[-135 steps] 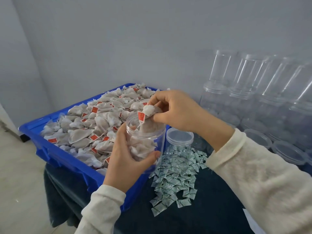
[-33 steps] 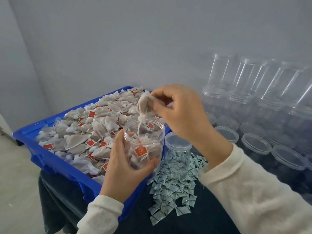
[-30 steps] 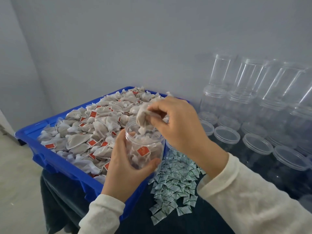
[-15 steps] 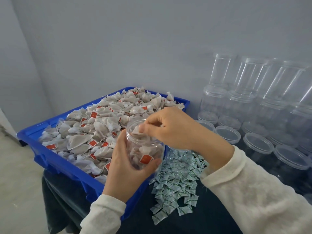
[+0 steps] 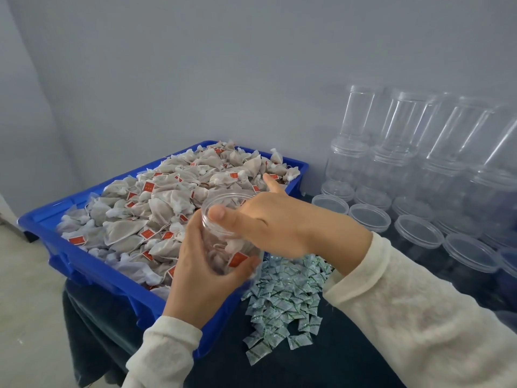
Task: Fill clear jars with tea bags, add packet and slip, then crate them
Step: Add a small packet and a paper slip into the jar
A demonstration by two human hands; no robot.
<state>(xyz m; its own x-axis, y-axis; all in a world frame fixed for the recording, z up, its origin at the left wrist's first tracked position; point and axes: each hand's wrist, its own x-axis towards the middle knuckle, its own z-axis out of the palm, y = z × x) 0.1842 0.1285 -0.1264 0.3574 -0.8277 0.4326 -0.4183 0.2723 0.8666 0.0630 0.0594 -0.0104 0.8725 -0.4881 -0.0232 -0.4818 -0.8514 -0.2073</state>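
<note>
Since half a second ago the right hand [image 5: 282, 219] has pushed deeper into the jar [image 5: 223, 236]: the bag it pinched at the mouth is no longer in view, and the fingers now reach down inside the jar, with the thumb [image 5: 221, 217] lying across the near rim and the index finger [image 5: 272, 183] pointing away over the far rim. Whether the hidden fingers hold anything cannot be told. The left hand [image 5: 204, 273] grips the jar from the near side, fingers and thumb wrapped round its lower wall; the jar stands upright, above the near right edge of the blue tray [image 5: 92, 267], and is partly filled with tea bags, one red tag [image 5: 237, 259] showing through the wall. The tray, at left, is heaped with tea bags [image 5: 167, 197]. Just right of the tray, a pile of small green-printed packets [image 5: 282, 301] lies on the dark table [image 5: 335, 359]. At right, empty lidded jars [image 5: 391, 163] stand in stacked rows against the far wall.
</note>
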